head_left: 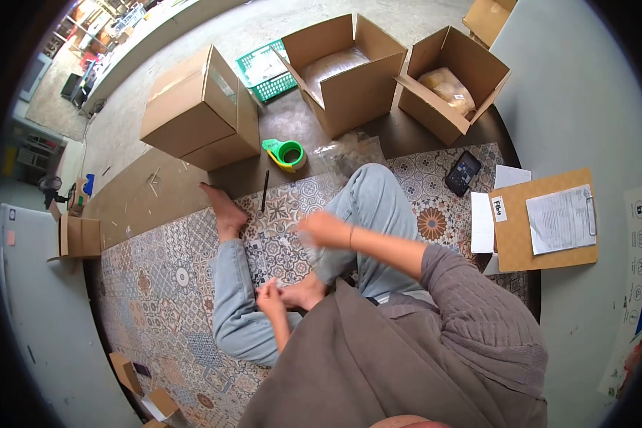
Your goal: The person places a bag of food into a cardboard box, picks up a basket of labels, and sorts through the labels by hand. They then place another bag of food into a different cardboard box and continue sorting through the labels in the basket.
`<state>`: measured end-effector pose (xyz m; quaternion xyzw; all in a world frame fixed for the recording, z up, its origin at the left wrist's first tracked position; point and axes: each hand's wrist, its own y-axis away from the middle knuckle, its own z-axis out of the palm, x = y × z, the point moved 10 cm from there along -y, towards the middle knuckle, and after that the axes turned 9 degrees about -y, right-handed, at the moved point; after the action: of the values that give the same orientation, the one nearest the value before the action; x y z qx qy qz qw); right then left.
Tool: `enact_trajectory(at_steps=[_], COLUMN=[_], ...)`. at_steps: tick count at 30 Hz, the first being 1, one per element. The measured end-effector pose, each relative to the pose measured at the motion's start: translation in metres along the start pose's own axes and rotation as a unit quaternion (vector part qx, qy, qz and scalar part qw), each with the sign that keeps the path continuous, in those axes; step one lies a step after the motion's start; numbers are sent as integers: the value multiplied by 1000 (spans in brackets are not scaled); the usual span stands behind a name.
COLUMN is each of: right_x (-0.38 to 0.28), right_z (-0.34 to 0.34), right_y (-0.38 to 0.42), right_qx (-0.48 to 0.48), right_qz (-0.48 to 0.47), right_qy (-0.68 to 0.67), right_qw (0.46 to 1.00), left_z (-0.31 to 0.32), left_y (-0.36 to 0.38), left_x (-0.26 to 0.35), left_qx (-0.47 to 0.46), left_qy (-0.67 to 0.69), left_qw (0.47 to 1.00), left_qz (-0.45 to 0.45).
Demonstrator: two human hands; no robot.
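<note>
I sit on a patterned mat in light blue jeans with bare feet. My left hand is low in my lap beside my foot. Its fingers are curled, and I cannot tell whether anything is in them. My right hand is raised over my knee and blurred by motion. Its grip cannot be made out. A green tape dispenser and a black pen lie on the floor beyond my other foot. Clear plastic bags lie beside the dispenser.
A closed cardboard box stands ahead on the left. Beyond are two open boxes, one holding a filled bag, and a green basket. A phone, papers and a clipboard lie to the right. Small boxes sit at the left.
</note>
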<state>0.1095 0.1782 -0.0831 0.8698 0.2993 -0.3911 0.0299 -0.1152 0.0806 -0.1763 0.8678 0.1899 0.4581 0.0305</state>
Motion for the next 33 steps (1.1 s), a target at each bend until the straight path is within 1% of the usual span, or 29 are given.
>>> enact_trajectory(at_steps=[1, 2, 3, 4, 5, 6, 7, 8, 9, 10, 11, 12, 14, 15, 16, 17, 18, 19, 20, 21, 22, 23, 24, 26, 27, 28, 29, 32, 33], right_x=[42, 75, 105, 144, 183, 213, 223, 249, 239, 239, 248, 250, 272, 272, 262, 261, 251, 238, 226, 209, 193, 185, 177, 157, 144, 135, 137, 129, 132], right_z=[-29, -68, -98, -115, -117, -111, -106, -100, -110, -116, -111, -113, -94, -91, -93, -94, -108, -128, -142, -169, -193, -209, -222, -264, -282, -297, -307, -341, -350], right_y=[-13, -21, -25, -25, -25, -23, -16, -12, 0, -5, -6, -5, -1, 3, 5, 10, 20, 28, 34, 39, 47, 55, 62, 81, 88, 96, 105, 133, 141], right_qx=[23, 120, 96, 74, 48, -37, -145, -109, -146, -74, -83, -57, -134, -116, -97, -97, -69, -41, -42, 26, 94, 122, 122, 225, 255, 283, 308, 361, 378], right_qz=[70, 70, 148, 218, 237, 276, 293, 281, 361, 303, 305, 304, 288, 233, 179, 173, 175, 179, 182, 171, 161, 162, 174, 169, 137, 105, 91, 122, 117], right_qy=[61, 78, 112, 139, 150, 143, 173, 227, 164, 217, 186, 198, 210, 161, 110, 113, 32, -49, -44, -44, -42, -47, -41, -109, -118, -128, -148, -206, -226], right_qw=[995, 987, 978, 963, 959, 950, 929, 926, 906, 925, 930, 930, 924, 952, 973, 974, 982, 982, 981, 984, 982, 978, 976, 953, 950, 945, 935, 902, 890], left_z=[-7, -15, -5, -10, -7, -5, -2, -6, -7, -5, -3, 0, 22, 32, 36, 45, 56, 65, 73, 79, 86, 93, 102, 116, 122, 128, 127, 129, 128], left_y=[-12, -22, -36, -39, -45, -51, -51, -47, -36, -30, -33, -36, -41, -49, -54, -60, -63, -66, -64, -62, -60, -57, -52, -47, -45, -39, -34, -25, -23], left_x=[12, 25, -6, -7, -6, -3, 9, 40, 76, 98, 96, 100, 115, 121, 132, 151, 170, 186, 207, 226, 237, 249, 257, 261, 261, 263, 266, 269, 269], left_qx=[-6, -10, -84, -72, -87, -99, -105, -90, -97, -105, -80, -67, -114, -120, -112, -105, -99, -99, -92, -89, -98, -103, -109, -123, -134, -144, -114, -122, -120], left_qy=[-51, -103, -59, -60, -121, -181, -206, -204, -217, -229, -227, -221, -250, -254, -252, -250, -246, -241, -227, -213, -208, -186, -163, -145, -135, -126, -148, -130, -118], left_qw=[998, 991, 994, 995, 989, 979, 973, 975, 971, 968, 970, 973, 961, 958, 960, 960, 959, 960, 962, 962, 962, 963, 965, 963, 962, 961, 960, 960, 963], left_qz=[42, 83, 25, 29, 17, 5, 4, 10, 16, 18, 7, 1, 33, 52, 48, 76, 104, 104, 125, 146, 148, 163, 176, 191, 196, 200, 208, 216, 212])
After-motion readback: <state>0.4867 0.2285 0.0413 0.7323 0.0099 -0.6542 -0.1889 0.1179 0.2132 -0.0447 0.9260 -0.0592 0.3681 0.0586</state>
